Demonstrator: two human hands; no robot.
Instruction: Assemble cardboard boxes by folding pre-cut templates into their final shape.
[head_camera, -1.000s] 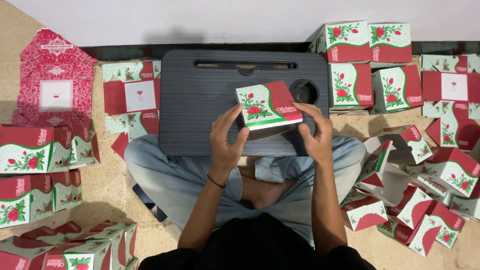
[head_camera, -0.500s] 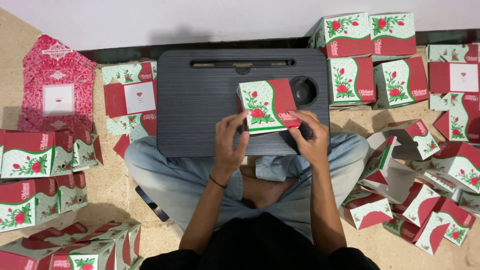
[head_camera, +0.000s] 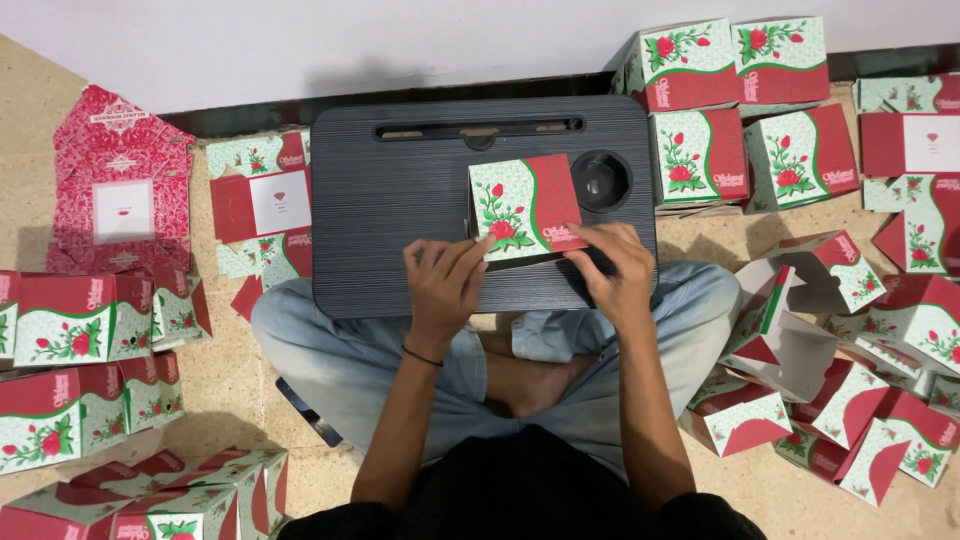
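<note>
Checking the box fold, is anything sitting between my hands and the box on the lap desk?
Nothing visible. The left hand and right hand both already touch the flowered box, which rests on the dark lap desk.

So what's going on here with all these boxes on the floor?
A person sits cross-legged on the floor with a dark lap desk across their knees. Both hands, the left hand and the right hand, hold a small red and green rose-print carton by its near edge on the desk. Assembled cartons are stacked by the wall on the right, more sit on the left, and flat unfolded ones lie beside the desk.
</note>
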